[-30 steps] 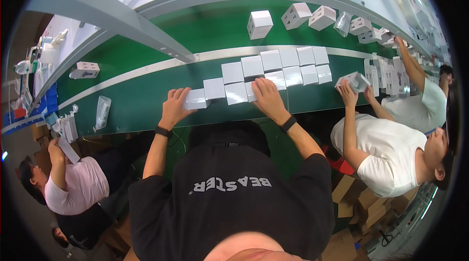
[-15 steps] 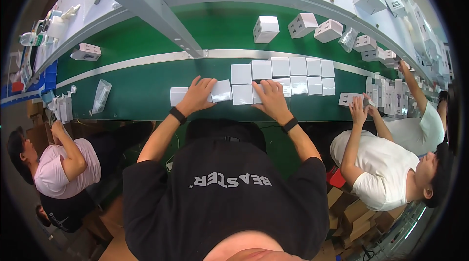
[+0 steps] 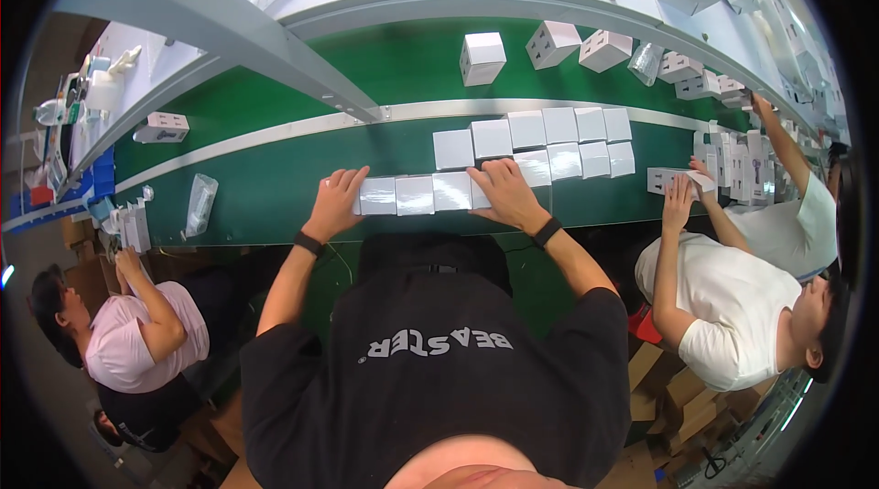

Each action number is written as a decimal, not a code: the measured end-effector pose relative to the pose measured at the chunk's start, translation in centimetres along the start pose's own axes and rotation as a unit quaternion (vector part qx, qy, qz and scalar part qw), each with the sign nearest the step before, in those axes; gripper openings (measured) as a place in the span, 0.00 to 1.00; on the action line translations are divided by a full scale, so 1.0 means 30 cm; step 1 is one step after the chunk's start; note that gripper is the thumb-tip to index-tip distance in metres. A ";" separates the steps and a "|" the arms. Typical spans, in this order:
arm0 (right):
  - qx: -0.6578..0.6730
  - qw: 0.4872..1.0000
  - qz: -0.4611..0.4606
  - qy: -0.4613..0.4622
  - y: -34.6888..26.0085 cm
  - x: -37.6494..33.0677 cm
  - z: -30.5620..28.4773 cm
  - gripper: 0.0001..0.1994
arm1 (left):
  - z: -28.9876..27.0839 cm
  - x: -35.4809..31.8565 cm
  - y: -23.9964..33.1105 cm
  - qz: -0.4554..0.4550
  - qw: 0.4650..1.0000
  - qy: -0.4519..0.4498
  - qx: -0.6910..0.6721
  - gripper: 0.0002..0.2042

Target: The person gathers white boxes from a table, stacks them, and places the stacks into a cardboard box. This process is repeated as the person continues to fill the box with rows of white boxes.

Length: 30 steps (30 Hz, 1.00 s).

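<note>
A front row of small white boxes lies on the green work table, several of them pressed together between my hands. My left hand (image 3: 337,202) is at the row's left end, its fingers and thumb spanning the end face of the leftmost white box (image 3: 377,196). My right hand (image 3: 508,193) grips a box farther along the same row, hiding most of it. Between the hands lie two more glossy-topped boxes (image 3: 415,195). Behind, a second row of white boxes (image 3: 491,138) stands close by and reaches to the right.
A grey metal post (image 3: 265,40) and shelf edge cross above the table. Printed boxes (image 3: 482,59) stand on the green strip behind. A clear plastic bag (image 3: 200,203) lies to the left. A co-worker in white (image 3: 732,306) handles a box at right; another in pink (image 3: 151,333) sits left.
My left hand has moved left to the end of the row. The boxes by my hands now sit joined in one line, nearer to me, with the gap to the back row wider.
</note>
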State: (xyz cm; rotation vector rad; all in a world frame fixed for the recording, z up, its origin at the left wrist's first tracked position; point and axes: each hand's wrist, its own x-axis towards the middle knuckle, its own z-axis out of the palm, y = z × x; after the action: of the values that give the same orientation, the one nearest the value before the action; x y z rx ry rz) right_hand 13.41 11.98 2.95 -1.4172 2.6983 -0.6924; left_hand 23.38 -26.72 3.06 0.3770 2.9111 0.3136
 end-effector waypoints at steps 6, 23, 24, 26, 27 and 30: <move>-0.013 1.000 0.010 -0.014 -0.090 0.018 0.029 0.44 | -0.019 -0.037 -0.028 0.006 0.998 0.044 -0.048 0.50; -0.034 0.834 0.492 0.249 -0.968 -0.352 0.251 0.38 | -0.196 0.199 0.099 0.429 0.892 -0.136 0.026 0.37; -0.044 0.801 0.534 0.266 -1.047 -0.380 0.272 0.37 | -0.180 0.226 0.185 0.472 0.868 -0.150 0.032 0.37; -0.056 0.721 0.618 0.308 -1.247 -0.449 0.340 0.37 | -0.128 0.229 0.383 0.586 0.786 -0.192 0.041 0.37; -0.062 0.668 0.663 0.333 -1.340 -0.489 0.375 0.37 | -0.087 0.224 0.499 0.637 0.741 -0.209 0.047 0.37; -0.078 0.531 0.775 0.333 -1.604 -0.606 0.486 0.38 | 0.090 0.099 0.869 0.744 0.610 -0.267 0.047 0.38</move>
State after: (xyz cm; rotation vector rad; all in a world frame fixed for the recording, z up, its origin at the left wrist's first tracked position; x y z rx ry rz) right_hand 64.74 -2.80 5.18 1.7434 2.8832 -0.6757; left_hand 27.11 -0.79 6.03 2.3073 1.3287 0.1517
